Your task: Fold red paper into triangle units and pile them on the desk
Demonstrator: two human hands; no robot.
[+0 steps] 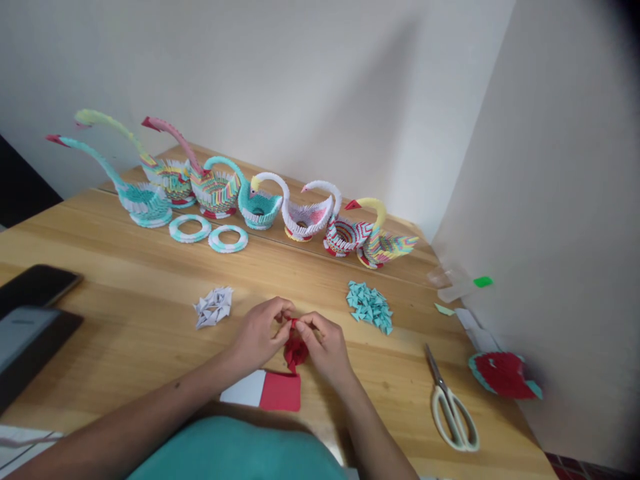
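Between the fingertips of my left hand [264, 333] and my right hand [325, 343] is a small red folded paper piece [293, 323], pinched from both sides. Right beneath it lies a pile of red folded paper pieces [296, 355], partly covered by my fingers. Closer to me are a red paper stack [281, 391] and a white paper stack [246, 389], side by side. A heap of white folded paper pieces [214, 307] rests left of my hands. To the right is a larger heap of teal folded paper pieces [370, 306].
Several folded-paper swans [257, 208] stand in a row along the back, with two teal-and-white paper rings [228, 239] in front. Scissors [453, 413] lie at the right. Phones [35, 287] sit at the left edge. A red-and-teal paper item [503, 375] is by the right wall.
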